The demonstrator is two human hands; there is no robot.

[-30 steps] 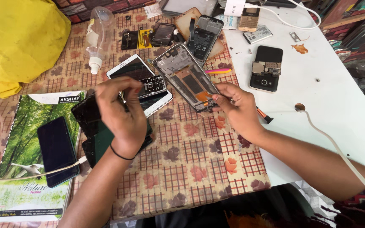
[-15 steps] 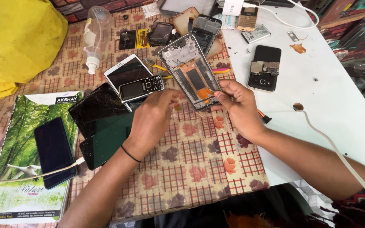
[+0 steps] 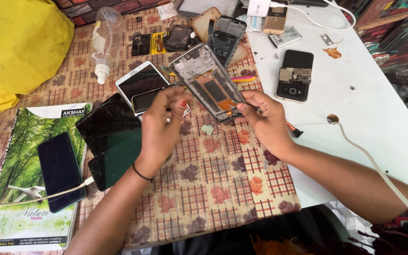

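Observation:
A stripped phone frame (image 3: 203, 80), grey metal with an orange flex cable inside, is held tilted above the checked tablecloth. My right hand (image 3: 266, 119) grips its near lower corner between thumb and fingers. My left hand (image 3: 162, 126), with a black band on the wrist, is curled at the frame's left edge, fingertips against it. A small phone with a dark screen (image 3: 143, 100) lies partly hidden behind the left fingers.
Left of my hands lie cracked dark screen panels (image 3: 108, 123), a white-edged phone (image 3: 140, 79) and a dark phone (image 3: 60, 170) on a green book. A yellow bag (image 3: 20, 47), a plastic bottle (image 3: 105, 42), an opened black phone (image 3: 296, 75) and a white cable (image 3: 378, 160) lie around.
My left hand has left the dark panels at the left and moved up and right to the frame's edge. The right hand has kept its hold on the frame.

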